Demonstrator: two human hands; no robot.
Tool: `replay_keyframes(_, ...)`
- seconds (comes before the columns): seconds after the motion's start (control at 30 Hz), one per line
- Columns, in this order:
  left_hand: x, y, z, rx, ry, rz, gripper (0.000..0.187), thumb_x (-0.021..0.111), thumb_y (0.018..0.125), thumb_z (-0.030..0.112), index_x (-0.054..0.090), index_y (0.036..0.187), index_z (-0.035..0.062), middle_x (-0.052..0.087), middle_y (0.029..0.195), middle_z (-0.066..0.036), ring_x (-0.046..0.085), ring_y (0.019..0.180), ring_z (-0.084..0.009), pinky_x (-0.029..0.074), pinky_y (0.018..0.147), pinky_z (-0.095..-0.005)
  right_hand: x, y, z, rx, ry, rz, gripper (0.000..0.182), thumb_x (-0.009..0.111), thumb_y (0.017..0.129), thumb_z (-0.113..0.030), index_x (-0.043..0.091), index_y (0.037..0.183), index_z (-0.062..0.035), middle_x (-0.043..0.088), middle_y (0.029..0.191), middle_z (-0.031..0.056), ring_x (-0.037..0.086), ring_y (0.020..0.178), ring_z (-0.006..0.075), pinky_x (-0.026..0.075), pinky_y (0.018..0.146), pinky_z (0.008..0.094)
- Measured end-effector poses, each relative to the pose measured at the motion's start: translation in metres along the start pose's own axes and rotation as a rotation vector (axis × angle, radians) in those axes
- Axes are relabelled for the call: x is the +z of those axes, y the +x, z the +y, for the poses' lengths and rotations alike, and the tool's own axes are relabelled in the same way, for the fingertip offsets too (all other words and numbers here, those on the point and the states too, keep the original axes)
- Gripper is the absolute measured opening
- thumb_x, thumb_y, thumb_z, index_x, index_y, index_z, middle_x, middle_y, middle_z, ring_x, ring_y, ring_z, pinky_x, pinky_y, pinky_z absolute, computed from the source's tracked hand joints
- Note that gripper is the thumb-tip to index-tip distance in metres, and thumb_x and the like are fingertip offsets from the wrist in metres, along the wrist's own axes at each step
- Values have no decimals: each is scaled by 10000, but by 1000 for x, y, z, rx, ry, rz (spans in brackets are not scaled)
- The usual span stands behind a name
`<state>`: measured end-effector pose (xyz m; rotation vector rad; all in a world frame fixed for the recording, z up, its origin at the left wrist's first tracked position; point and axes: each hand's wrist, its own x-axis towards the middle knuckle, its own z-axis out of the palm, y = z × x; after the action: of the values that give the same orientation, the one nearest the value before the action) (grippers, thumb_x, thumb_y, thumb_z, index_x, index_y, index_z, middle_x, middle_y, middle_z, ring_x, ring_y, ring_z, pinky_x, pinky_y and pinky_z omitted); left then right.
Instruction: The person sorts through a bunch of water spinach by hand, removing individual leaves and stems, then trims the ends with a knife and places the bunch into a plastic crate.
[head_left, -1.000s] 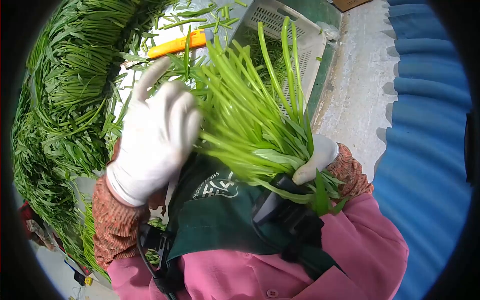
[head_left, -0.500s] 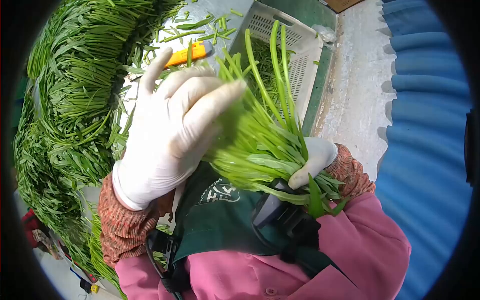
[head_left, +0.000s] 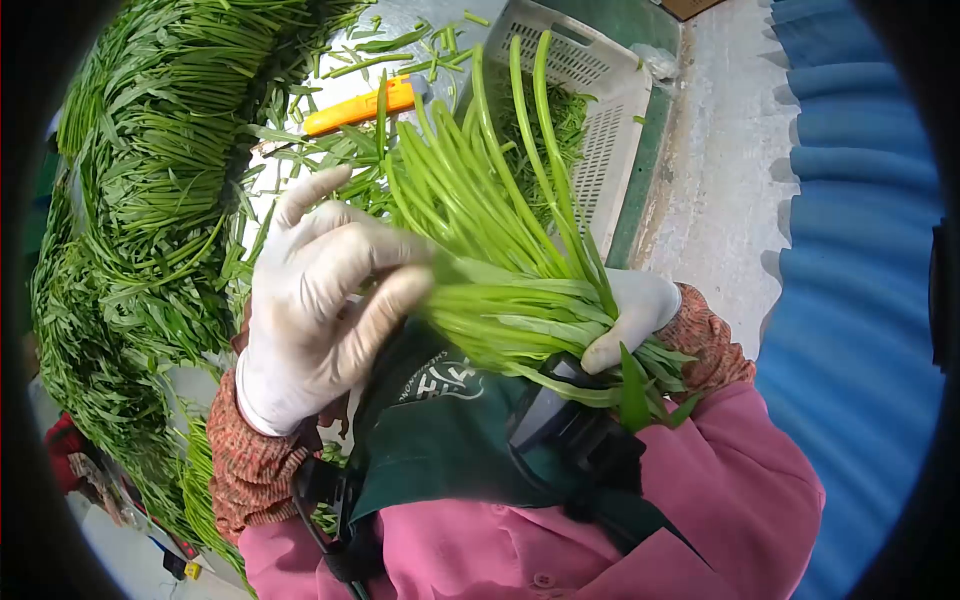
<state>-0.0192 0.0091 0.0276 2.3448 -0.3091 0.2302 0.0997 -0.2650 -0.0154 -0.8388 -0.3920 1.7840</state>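
Observation:
My right hand (head_left: 638,312), in a white glove, is closed round the leafy end of a bunch of water spinach (head_left: 480,190). The long pale stems fan up and away from my body. At the bunch's left side my left hand (head_left: 325,285), gloved too, has its thumb and forefinger pinched at a leaf (head_left: 470,270) that runs back into the bunch. Its fingertips are slightly blurred and the other fingers are curled, the little finger raised. An orange-handled cutter (head_left: 362,108) lies on the table beyond my left hand.
A large heap of water spinach (head_left: 180,150) fills the left side. Cut stem pieces (head_left: 440,50) are scattered on the metal table. Behind the bunch stands a white slatted crate (head_left: 610,130) holding loose greens. A blue corrugated sheet (head_left: 860,280) runs along the right.
My left hand has moved down and closer to my body, its thumb and forefinger now pinched at the bunch's side. More of the stems show. My right hand keeps its grip, nearly still.

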Motion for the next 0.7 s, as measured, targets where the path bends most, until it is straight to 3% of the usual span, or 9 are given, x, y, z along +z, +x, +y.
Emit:
replay_keyframes(0.03, 1, 2, 1, -53, 24, 0, 218, 789, 745, 113, 699, 942, 87, 620, 795, -27, 618, 847, -219, 369, 1098, -515, 1, 0, -1, 5, -6, 9, 950, 816, 785, -233, 288, 1525, 44, 401, 1526, 170, 362, 1398, 229, 270, 1167, 350)
replay_keyframes(0.17, 3, 10, -1, 73, 235, -219, 254, 794, 708, 109, 709, 947, 132, 543, 731, -8, 576, 839, -221, 377, 1084, -505, 1, 0, 0, 7, -37, 30, 946, 818, 787, -236, 293, 1524, 41, 404, 1523, 166, 374, 1389, 228, 280, 1162, 351)
replay_keyframes(0.3, 8, 20, -6, 212, 230, -175, 260, 777, 676, 92, 669, 909, 133, 529, 777, -24, 568, 838, -279, 389, 1059, -503, -1, -1, 3, 27, -30, 15, 943, 819, 788, -234, 295, 1523, 39, 400, 1528, 162, 377, 1388, 224, 277, 1164, 348)
replay_keyframes(0.43, 10, 21, -5, 84, 214, -116, 224, 723, 736, 51, 591, 912, 95, 575, 902, -65, 565, 967, -318, 387, 1047, -473, 0, -2, 4, 2, 0, 24, 919, 818, 787, -232, 319, 1510, 41, 419, 1516, 157, 384, 1382, 222, 280, 1162, 347)
replay_keyframes(0.53, 7, 17, -13, 65, 118, -213, 239, 729, 744, 61, 584, 932, 94, 588, 920, -71, 569, 984, -304, 382, 1035, -459, 1, -2, 5, 1, 21, 19, 896, 815, 789, -234, 341, 1498, 41, 437, 1502, 155, 393, 1373, 224, 287, 1155, 347)
replay_keyframes(0.7, 10, 23, -15, 136, 133, -236, 229, 767, 705, 67, 682, 912, 116, 547, 832, -36, 552, 871, -258, 394, 914, -393, -4, -1, 9, -15, -29, -8, 876, 808, 795, -239, 355, 1491, 43, 451, 1491, 155, 404, 1362, 227, 299, 1144, 347)
